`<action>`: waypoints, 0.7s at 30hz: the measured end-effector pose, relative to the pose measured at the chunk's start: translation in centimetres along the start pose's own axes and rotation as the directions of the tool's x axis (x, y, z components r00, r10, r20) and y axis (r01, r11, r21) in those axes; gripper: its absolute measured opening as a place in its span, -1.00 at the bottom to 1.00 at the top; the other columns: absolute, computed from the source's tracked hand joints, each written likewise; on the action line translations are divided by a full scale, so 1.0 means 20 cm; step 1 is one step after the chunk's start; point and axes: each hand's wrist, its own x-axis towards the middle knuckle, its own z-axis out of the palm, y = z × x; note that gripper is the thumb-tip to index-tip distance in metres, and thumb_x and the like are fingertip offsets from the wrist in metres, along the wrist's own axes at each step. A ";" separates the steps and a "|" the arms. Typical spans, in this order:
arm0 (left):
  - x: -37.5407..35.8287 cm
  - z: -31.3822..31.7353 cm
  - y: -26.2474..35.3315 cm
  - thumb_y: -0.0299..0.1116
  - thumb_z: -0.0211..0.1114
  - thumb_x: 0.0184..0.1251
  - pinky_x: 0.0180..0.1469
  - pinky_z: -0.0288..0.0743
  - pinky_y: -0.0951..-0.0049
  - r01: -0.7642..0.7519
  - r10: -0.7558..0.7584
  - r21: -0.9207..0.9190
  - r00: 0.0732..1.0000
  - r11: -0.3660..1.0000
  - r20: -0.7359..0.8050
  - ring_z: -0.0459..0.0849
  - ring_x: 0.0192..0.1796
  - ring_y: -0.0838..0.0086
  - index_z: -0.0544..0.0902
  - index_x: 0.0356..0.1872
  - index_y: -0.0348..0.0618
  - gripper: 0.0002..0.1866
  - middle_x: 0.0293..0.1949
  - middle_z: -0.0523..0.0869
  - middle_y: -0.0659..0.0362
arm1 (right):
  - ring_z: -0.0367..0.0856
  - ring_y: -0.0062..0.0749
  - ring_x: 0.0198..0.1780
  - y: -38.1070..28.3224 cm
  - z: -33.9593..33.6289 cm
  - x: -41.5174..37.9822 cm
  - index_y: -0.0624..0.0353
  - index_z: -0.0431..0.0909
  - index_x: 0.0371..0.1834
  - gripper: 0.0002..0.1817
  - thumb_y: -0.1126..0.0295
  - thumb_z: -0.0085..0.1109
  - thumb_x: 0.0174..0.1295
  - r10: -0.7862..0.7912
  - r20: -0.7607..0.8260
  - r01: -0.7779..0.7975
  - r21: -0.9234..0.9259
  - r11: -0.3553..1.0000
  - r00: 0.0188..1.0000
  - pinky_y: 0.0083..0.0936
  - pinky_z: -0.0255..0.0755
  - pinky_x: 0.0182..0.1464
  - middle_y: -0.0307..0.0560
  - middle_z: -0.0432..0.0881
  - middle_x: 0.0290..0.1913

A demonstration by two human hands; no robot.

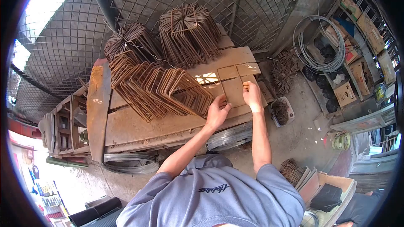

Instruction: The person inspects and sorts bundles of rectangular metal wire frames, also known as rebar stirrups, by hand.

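A thin, rusty rebar stirrup (222, 82), bent to a squarish shape, stands over the right end of the wooden workbench (147, 130). At its near left corner my left hand (218, 112) is closed, thumb and fingers around the bar. My right hand (252, 96) pinches the right side of it with curled fingers. Just left of my left hand, a leaning row of rusty stirrups (168, 86) lies on the bench. Behind that row stand two bundles of stacked stirrups, a right bundle (189, 38) and a left bundle (130, 44).
Wire mesh (139, 0) closes off the back of the bench. Beneath the bench lie a wire coil (130, 163) and a wrapped bundle (229, 136). To the right are a white bucket (282, 111), hanging wire coils (322, 54) and shelves with boxes. Another person's leg (366, 210) shows at lower right.
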 end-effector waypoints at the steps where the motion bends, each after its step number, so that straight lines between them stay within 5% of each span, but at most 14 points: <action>1: 0.00 0.01 0.00 -0.36 0.33 0.36 0.30 0.53 0.26 0.005 -0.005 -0.008 0.999 1.000 -0.045 0.63 0.29 0.15 0.37 0.40 -0.45 -0.36 0.23 0.62 -0.25 | 0.68 0.14 0.05 0.00 0.00 0.00 0.31 0.65 -0.03 -0.73 0.61 0.12 0.22 -0.005 0.003 0.005 -0.040 0.999 1.000 -0.14 0.54 0.10 0.27 0.71 -0.03; 8: -0.07 0.02 0.12 -0.42 0.30 0.40 0.32 0.49 0.32 0.101 -0.120 -0.150 0.985 0.984 -0.126 0.62 0.29 0.23 0.32 0.43 -0.44 -0.37 0.26 0.61 -0.17 | 0.71 0.05 0.02 0.01 -0.02 0.00 0.32 0.63 0.06 -0.66 0.61 0.09 0.21 0.007 0.040 -0.008 0.030 1.000 0.999 -0.19 0.54 0.10 0.23 0.73 -0.09; 10: -0.10 0.02 0.13 -0.47 0.27 0.43 0.30 0.50 0.34 -0.034 -0.014 -0.274 0.985 0.961 -0.169 0.62 0.29 0.28 0.33 0.44 -0.42 -0.40 0.27 0.61 -0.14 | 0.73 -0.08 -0.01 -0.03 -0.03 0.02 0.31 0.62 0.08 -0.67 0.63 0.09 0.25 0.035 0.048 -0.043 0.165 0.985 0.998 -0.27 0.54 0.08 0.15 0.74 -0.08; 14: -0.18 -0.01 0.16 -0.52 0.27 0.45 0.24 0.56 0.37 -0.149 0.093 -0.244 0.969 0.958 -0.229 0.65 0.24 0.33 0.40 0.40 -0.38 -0.47 0.27 0.60 -0.10 | 0.73 -0.21 -0.05 -0.19 -0.04 0.01 0.30 0.61 0.09 -0.70 0.63 0.10 0.31 -0.026 0.029 0.017 0.290 0.957 0.999 -0.36 0.53 0.06 0.08 0.74 -0.08; 16: -0.21 -0.06 0.14 -0.51 0.34 0.43 0.11 0.61 0.45 -0.272 0.232 -0.100 0.926 0.957 -0.297 0.72 0.10 0.42 0.51 0.30 -0.34 -0.55 0.17 0.68 -0.03 | 0.70 -0.33 -0.06 -0.25 -0.01 0.01 0.28 0.58 0.11 -0.73 0.62 0.10 0.37 -0.109 0.025 0.090 0.413 0.906 0.994 -0.44 0.52 0.04 0.01 0.74 -0.08; 21: -0.29 -0.18 0.16 -0.50 0.41 0.39 -0.08 0.60 0.59 -0.267 0.193 -0.127 0.887 0.955 -0.419 0.75 -0.12 0.60 0.66 0.04 -0.31 -0.74 -0.22 0.81 0.20 | 0.67 -0.43 -0.07 -0.41 0.07 -0.03 0.28 0.55 0.12 -0.74 0.62 0.08 0.40 -0.256 0.085 0.175 0.526 0.832 0.963 -0.50 0.50 0.06 -0.07 0.72 -0.09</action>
